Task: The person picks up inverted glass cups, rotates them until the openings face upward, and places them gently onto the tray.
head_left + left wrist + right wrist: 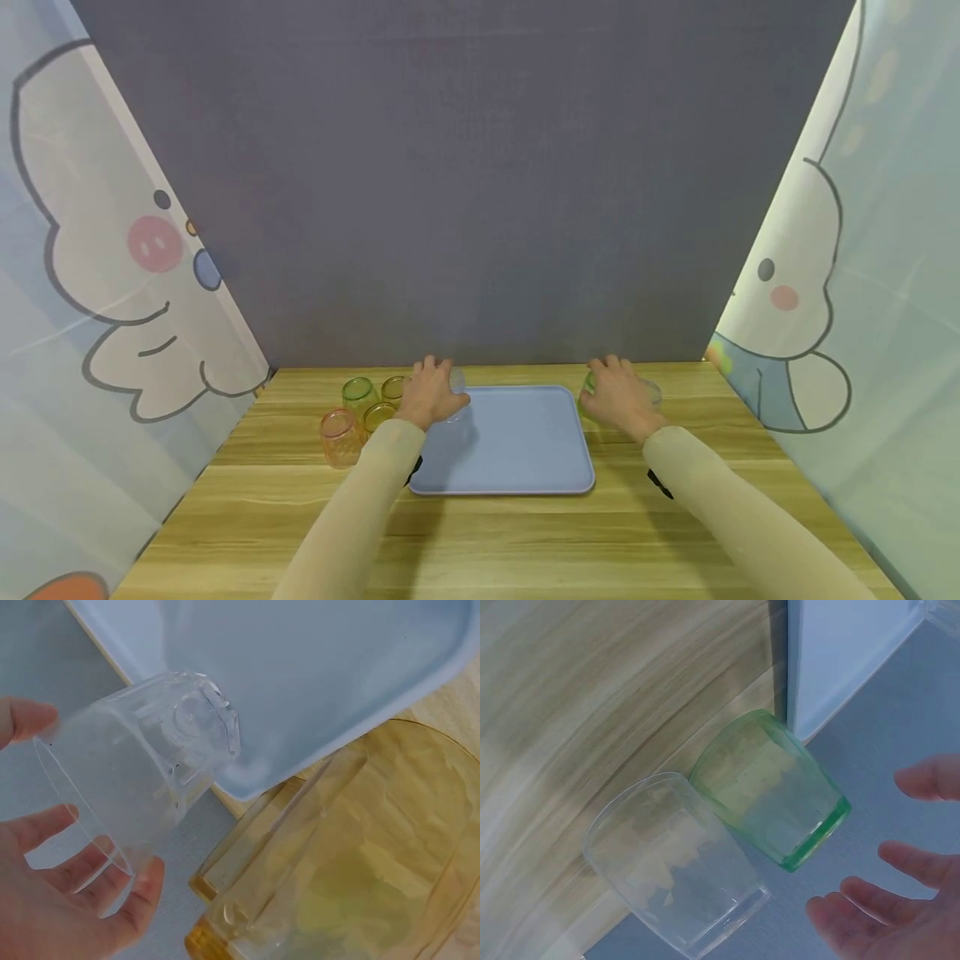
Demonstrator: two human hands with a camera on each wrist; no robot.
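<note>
My left hand (pixel 429 397) holds a clear plastic cup (pixel 142 754) by its rim, thumb on one side and fingers on the other. The cup's base points toward the light blue tray (pixel 510 458), at its back left corner. Over the right side, my right hand (pixel 617 400) hovers with spread fingers by a green cup (pixel 769 791). A gap shows between those fingers and the green cup in the right wrist view. Beside it, touching or nearly so, stands a second clear cup (pixel 675 862). In the head view the right hand partly hides both cups.
Left of the tray stand a green cup (pixel 360 400), two amber cups (pixel 375 847) and a pinkish-orange cup (pixel 342 442), close together. The wooden table (pixel 525 550) meets a grey backdrop (pixel 487 208) behind the tray. Printed curtains (pixel 862 250) hang at both sides.
</note>
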